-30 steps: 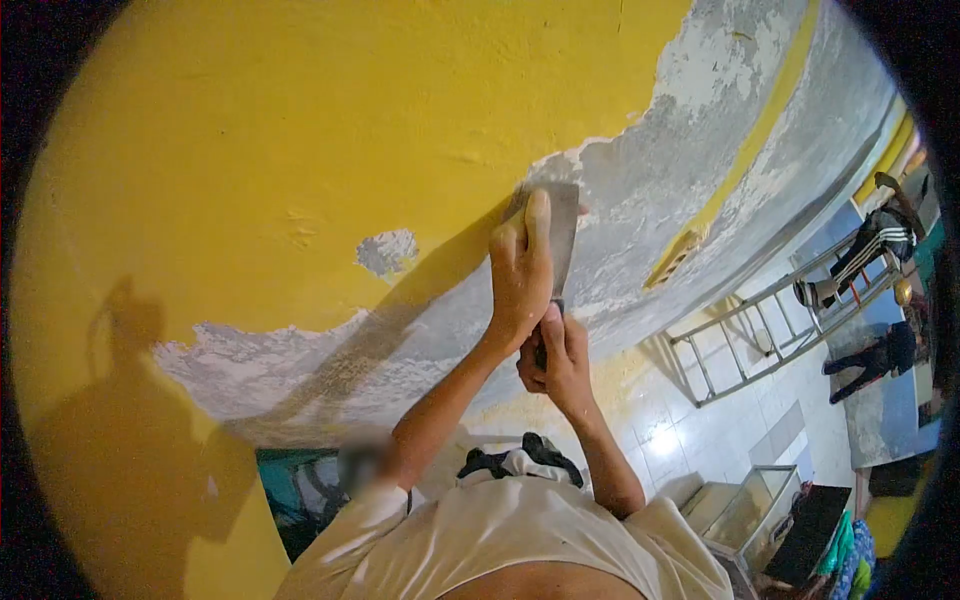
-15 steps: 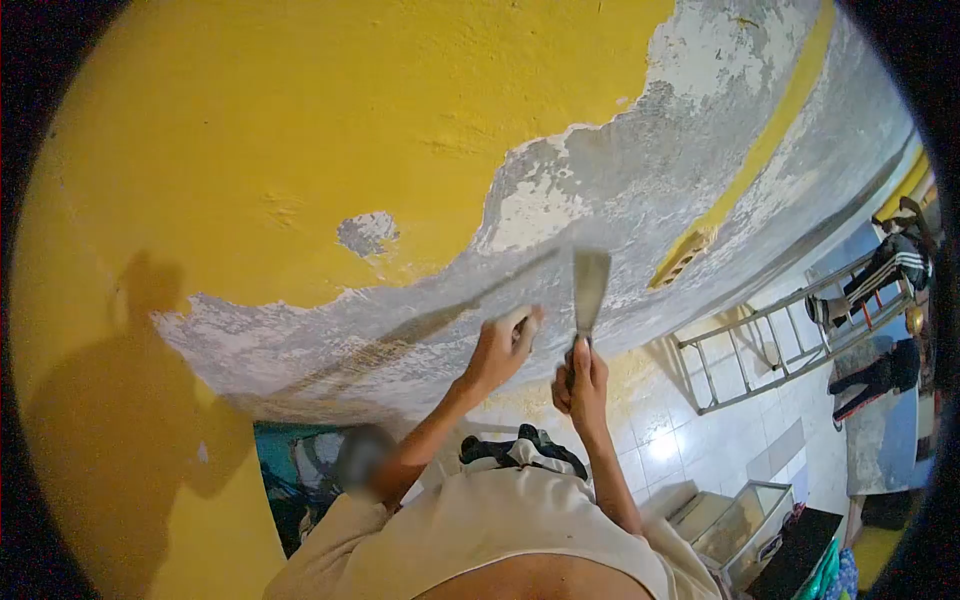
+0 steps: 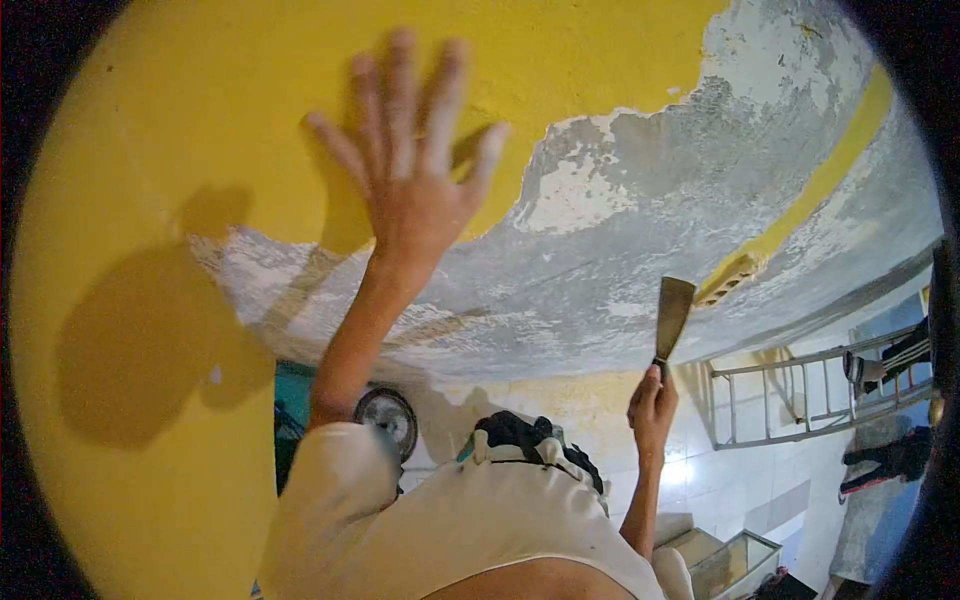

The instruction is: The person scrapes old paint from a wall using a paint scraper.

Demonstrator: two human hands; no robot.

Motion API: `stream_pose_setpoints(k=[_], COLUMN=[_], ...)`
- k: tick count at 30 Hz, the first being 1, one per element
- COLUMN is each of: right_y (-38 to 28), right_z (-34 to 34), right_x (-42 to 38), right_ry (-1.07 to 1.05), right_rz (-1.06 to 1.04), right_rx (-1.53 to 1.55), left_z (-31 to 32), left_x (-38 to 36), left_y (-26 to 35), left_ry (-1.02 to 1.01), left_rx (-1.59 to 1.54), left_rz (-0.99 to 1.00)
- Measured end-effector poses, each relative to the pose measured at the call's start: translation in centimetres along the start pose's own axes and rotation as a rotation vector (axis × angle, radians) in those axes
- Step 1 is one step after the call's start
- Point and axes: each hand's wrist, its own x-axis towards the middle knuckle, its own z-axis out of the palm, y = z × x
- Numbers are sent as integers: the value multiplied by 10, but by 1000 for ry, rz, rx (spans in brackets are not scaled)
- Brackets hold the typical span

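Spread wide, my left hand (image 3: 415, 190) is over the yellow paint (image 3: 260, 110) of the wall, its fingers pointing up; whether the palm touches the wall I cannot tell. Nothing shows in it. Lower right, my right hand (image 3: 653, 405) is closed around the handle of a scraper (image 3: 674, 312), whose broad metal blade points up. The blade is in front of the bare grey plaster (image 3: 590, 265), near a broken patch with several holes (image 3: 728, 283). Flaking white paint (image 3: 575, 195) borders the yellow area.
A metal ladder (image 3: 765, 440) stands on the right, with a person's leg (image 3: 890, 362) at it. Another person in dark clothes (image 3: 895, 458) is below. A wheel (image 3: 388, 418) is at lower left, and a glass-sided case (image 3: 735, 565) is on the tiled floor (image 3: 690, 490).
My left hand has risen from beside the scraper to the yellow paint, and its fingers have opened. My right hand has moved right with the scraper. The view has shifted.
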Motion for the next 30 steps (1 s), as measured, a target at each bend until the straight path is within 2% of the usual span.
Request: stream_pose_setpoints(k=[1, 2, 4, 6, 9, 16, 18, 22, 24, 25, 27, 29, 30], right_y=[3, 4, 3, 11, 12, -2, 1, 1, 4, 10, 23, 20, 17], right_z=[-2, -2, -6, -2, 5, 13, 14, 16, 17, 17, 16, 21, 22], right_x=[1, -1, -2, -1, -5, -6, -6, -9, -9, -9, -7, -8, -8], right_ry=[44, 44, 66, 63, 52, -63, -78, -87, -50, -62, -40, -75, -97], right_rz=[26, 26, 100, 109, 125, 116, 111, 137, 125, 127, 103, 131, 163], right_rx=[42, 52, 205, 249, 270, 220, 212, 203, 197, 190, 167, 166, 162], left_z=[-2, 1, 13, 21, 22, 27, 24, 25, 27, 25, 44, 46, 37], left_x=[3, 4, 1, 4, 12, 9, 8, -11, -27, -43, -96, -157, -186], left_y=[-5, -1, 21, 30, 25, 32, 35, 16, 4, -2, 6, 40, 61], left_ry=[103, 104, 196, 177, 309, 298, 316, 271, 454, 366, 167, -136, -368], left_rx=[43, 47, -176, -141, -73, -42, -160, -178, -247, -145, -24, -305, -505], left_rz=[-141, -133, -150, -137, -127, -116, -121, -100, -288, -398, -410, -197, -202])
